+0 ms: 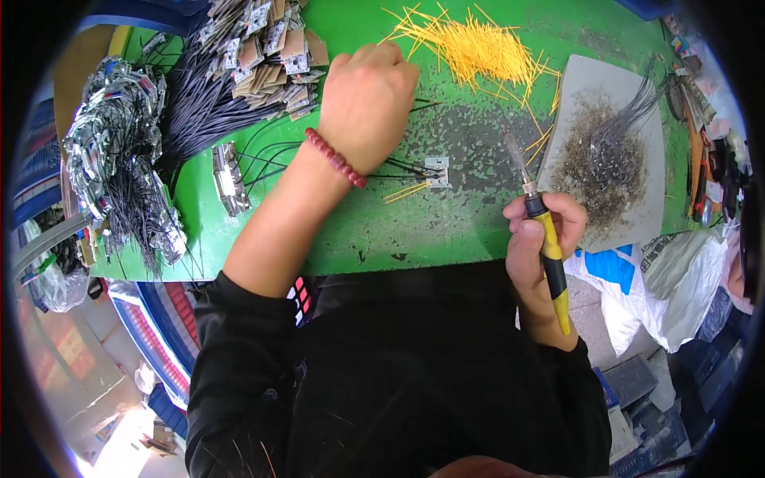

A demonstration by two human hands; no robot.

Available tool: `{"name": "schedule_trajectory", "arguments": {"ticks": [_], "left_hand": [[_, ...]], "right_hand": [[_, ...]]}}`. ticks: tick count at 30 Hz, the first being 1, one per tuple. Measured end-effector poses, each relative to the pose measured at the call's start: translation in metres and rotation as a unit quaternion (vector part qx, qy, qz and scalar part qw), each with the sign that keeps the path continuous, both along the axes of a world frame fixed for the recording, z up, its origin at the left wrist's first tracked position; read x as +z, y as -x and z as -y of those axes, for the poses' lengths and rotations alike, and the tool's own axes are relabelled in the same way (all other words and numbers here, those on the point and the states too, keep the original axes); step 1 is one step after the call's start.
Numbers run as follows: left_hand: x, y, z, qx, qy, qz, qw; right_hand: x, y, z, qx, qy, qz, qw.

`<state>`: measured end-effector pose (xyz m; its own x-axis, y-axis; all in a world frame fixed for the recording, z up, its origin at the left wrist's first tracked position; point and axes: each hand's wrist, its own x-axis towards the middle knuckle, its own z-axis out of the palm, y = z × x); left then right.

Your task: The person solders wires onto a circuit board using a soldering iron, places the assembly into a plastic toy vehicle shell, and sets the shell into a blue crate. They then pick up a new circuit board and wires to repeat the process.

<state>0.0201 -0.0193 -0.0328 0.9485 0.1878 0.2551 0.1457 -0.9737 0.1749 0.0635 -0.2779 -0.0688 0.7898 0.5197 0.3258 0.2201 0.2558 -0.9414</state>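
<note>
Board, soldering probably in hand; my right hand holds the iron; my left hand, grip I cannot tell; next calls for tip-to-joint aim.

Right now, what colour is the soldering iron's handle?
The handle is yellow and black; the head view shows it clearly.

The green painted tabletop looks glossy, with a rough, flaking patch toward one o'clock. At three o'clock, the slim yellow-and-black soldering-iron handle looks like smooth plastic; at ten, heaped silver strips look shiny and metallic.
</note>
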Motion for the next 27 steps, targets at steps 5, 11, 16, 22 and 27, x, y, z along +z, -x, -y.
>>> {"name": "schedule_trajectory", "arguments": {"ticks": [5,11,16,22,27], "left_hand": [[-0.009,0.002,-0.012,0.013,0.022,-0.005,1.000],[0.008,0.009,0.013,0.067,0.186,-0.030,0.980],[-0.005,0.010,0.011,0.030,0.150,0.001,0.988],[0.036,0.037,0.031,-0.017,0.233,0.025,0.972],[0.041,0.058,0.041,-0.028,0.237,0.039,0.970]], "right_hand": [[0.000,0.001,-0.002,-0.007,-0.015,-0.007,1.000],[0.003,0.001,-0.003,0.003,0.038,-0.004,0.999],[-0.002,0.000,-0.009,0.014,0.007,-0.024,1.000],[0.022,-0.007,-0.030,0.026,0.113,0.032,0.993],[0.035,-0.014,-0.068,0.091,0.051,0.068,0.992]]}}
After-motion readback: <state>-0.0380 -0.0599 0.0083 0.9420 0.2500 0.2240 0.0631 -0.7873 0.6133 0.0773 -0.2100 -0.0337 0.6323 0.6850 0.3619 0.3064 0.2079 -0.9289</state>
